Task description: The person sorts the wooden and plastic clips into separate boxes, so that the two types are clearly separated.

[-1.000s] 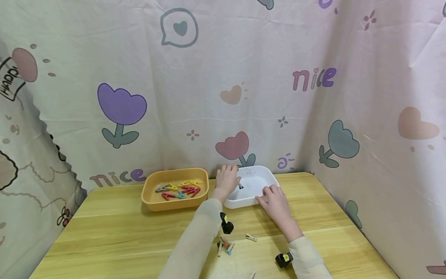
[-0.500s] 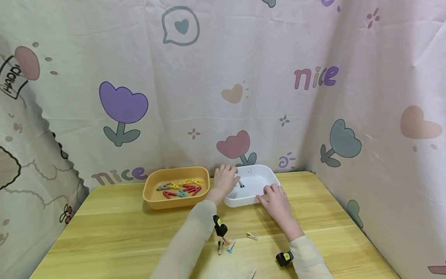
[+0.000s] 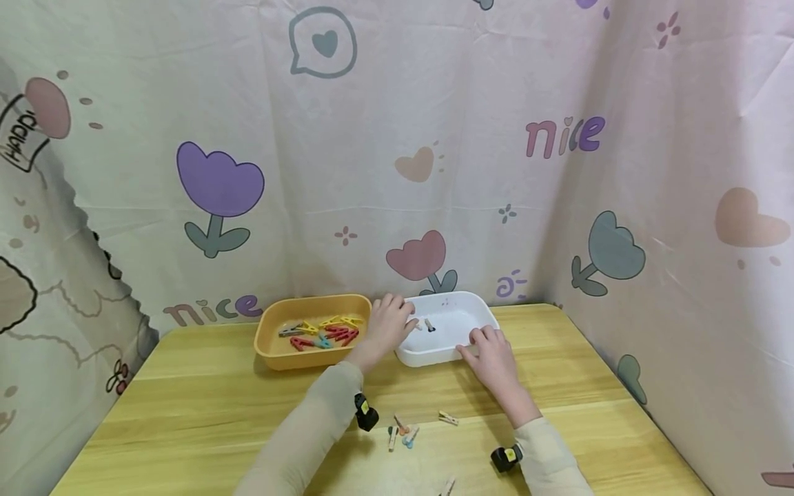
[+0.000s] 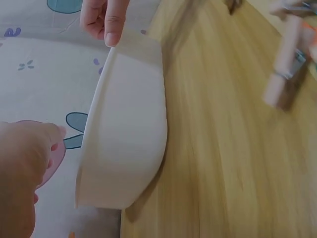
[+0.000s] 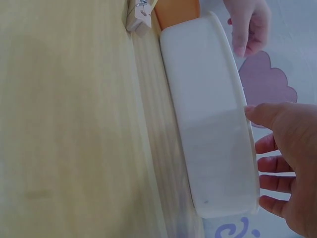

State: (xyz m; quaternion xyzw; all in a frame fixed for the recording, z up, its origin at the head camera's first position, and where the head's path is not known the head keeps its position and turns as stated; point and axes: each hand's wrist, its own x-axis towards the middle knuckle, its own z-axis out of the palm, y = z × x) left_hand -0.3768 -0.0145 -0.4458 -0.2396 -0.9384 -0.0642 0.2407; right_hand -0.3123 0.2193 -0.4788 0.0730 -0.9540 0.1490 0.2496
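A white tray (image 3: 434, 358) stands at the back of the wooden table (image 3: 205, 413). A small clothespin (image 3: 424, 324) lies inside it near the left wall. My left hand (image 3: 387, 324) hovers at the tray's left rim with fingers relaxed and nothing held. My right hand (image 3: 490, 353) rests on the front right rim with its fingers laid straight. In the left wrist view the white tray (image 4: 129, 148) is seen side-on, with my right hand (image 4: 105, 20) touching its far rim. The right wrist view shows my right hand (image 5: 290, 173) spread along the white tray (image 5: 213, 124).
An orange tray (image 3: 310, 359) with several coloured clothespins (image 3: 322, 334) stands left of the white one. Loose clothespins (image 3: 402, 434) lie on the table between my forearms, one more (image 3: 448, 418) to their right. A printed curtain (image 3: 397, 172) closes off the back and sides.
My left hand let go of the clothespin in the white tray and drew back to the left. My right hand stayed on the rim.
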